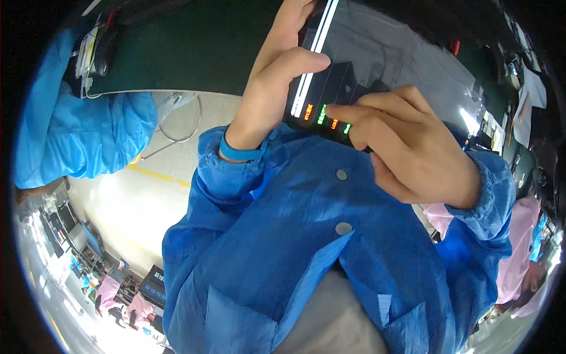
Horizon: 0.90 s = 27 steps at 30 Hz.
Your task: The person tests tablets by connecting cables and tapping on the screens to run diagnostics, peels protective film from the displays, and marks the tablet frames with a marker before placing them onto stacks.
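Note:
My left hand (274,82) grips the left side of a tablet-like device (339,88), thumb lying over its dark front, the other fingers mostly hidden behind. Rows of small red and green text glow along the device's near edge, and a bright white stripe runs up its left side. My right hand (413,144) comes in from the right with its index finger stretched onto the screen by the green text. Its other fingers are partly bent and hold nothing visible. A blue band (240,152) circles my left wrist.
A dark green bench top (177,53) stretches across the far side. To the left is another person's blue sleeve (88,135), near a looped cable (177,138). Papers (527,112) lie at the far right. People in pink (516,253) are behind at the right.

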Each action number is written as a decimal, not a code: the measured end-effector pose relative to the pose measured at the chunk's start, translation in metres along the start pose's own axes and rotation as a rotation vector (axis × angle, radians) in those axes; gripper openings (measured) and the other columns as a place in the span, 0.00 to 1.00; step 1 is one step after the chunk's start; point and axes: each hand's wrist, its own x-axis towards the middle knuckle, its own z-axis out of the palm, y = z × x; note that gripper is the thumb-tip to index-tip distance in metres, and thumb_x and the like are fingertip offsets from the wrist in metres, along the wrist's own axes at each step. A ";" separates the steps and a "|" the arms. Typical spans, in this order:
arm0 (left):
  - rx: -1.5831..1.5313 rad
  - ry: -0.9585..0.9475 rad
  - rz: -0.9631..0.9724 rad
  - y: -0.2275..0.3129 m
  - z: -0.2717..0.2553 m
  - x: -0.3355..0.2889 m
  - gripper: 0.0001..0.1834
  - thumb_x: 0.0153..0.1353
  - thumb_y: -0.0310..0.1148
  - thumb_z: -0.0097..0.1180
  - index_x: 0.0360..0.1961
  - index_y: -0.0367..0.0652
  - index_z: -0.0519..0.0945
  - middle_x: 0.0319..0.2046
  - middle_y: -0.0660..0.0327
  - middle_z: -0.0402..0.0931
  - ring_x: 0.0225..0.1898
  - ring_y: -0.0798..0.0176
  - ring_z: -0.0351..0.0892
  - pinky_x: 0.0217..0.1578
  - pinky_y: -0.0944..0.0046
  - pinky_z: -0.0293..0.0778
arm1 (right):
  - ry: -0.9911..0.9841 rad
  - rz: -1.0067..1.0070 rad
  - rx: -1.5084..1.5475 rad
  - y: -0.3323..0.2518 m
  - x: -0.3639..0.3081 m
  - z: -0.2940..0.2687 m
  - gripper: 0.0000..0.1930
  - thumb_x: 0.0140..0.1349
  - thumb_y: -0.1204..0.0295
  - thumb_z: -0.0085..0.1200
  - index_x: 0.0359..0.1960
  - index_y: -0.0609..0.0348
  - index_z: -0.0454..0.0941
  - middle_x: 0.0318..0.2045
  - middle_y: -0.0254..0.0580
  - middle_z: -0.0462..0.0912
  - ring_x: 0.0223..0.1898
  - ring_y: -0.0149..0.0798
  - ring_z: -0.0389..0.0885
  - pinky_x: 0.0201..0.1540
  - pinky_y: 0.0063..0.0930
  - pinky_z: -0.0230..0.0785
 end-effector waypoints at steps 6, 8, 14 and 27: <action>0.027 0.009 0.180 -0.036 -0.027 -0.002 0.41 0.47 0.43 0.50 0.63 0.38 0.57 0.57 0.48 0.63 0.57 0.55 0.65 0.57 0.62 0.60 | 0.213 0.384 -0.081 0.018 0.006 -0.063 0.09 0.57 0.81 0.41 0.40 0.62 0.69 0.47 0.46 0.78 0.43 0.41 0.75 0.46 0.28 0.65; 0.116 -0.081 0.170 -0.029 -0.034 0.005 0.43 0.44 0.46 0.48 0.64 0.44 0.54 0.62 0.51 0.57 0.63 0.52 0.58 0.57 0.58 0.64 | 0.263 0.510 -0.293 0.032 0.012 -0.077 0.11 0.59 0.79 0.43 0.43 0.62 0.71 0.46 0.45 0.78 0.42 0.39 0.76 0.46 0.26 0.66; 0.162 -0.064 0.260 -0.011 -0.028 0.001 0.46 0.42 0.43 0.47 0.65 0.38 0.52 0.62 0.49 0.54 0.66 0.52 0.51 0.65 0.59 0.47 | 0.304 0.403 -0.443 0.041 0.045 -0.064 0.18 0.61 0.71 0.50 0.53 0.57 0.70 0.44 0.49 0.77 0.44 0.50 0.77 0.47 0.35 0.70; 0.187 -0.054 0.316 -0.003 -0.052 0.021 0.45 0.44 0.43 0.48 0.65 0.39 0.51 0.63 0.51 0.52 0.66 0.52 0.49 0.65 0.58 0.43 | 0.203 0.457 0.067 0.088 0.117 -0.071 0.05 0.54 0.74 0.56 0.30 0.63 0.78 0.26 0.44 0.81 0.27 0.40 0.81 0.31 0.28 0.73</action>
